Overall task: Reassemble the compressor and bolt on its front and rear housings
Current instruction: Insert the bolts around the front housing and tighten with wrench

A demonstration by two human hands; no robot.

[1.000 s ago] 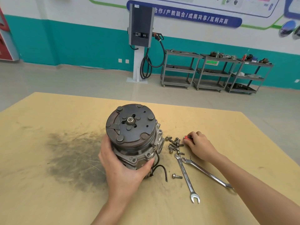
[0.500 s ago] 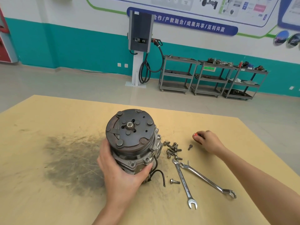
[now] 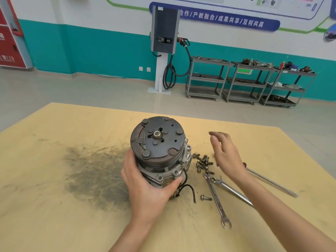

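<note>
Gripping compressor [image 3: 158, 151], left hand [image 3: 145, 190]

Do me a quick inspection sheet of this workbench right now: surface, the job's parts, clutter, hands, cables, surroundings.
Surface: tan board tabletop with a dark sooty smear left of the work.
Job's things: compressor upright, clutch plate up; heap of bolts beside it; one loose bolt nearer the person.
Clutter: two spanners crossing at their ring ends; screwdriver lying to their right.
Hands: left hand has its grip round the compressor's lower body; right hand open and blurred above the bolts, holding nothing.
Cables: black wire looping from the compressor's base.
Surroundings: wall charger with hose; three grey shelf carts by the teal wall.
</note>
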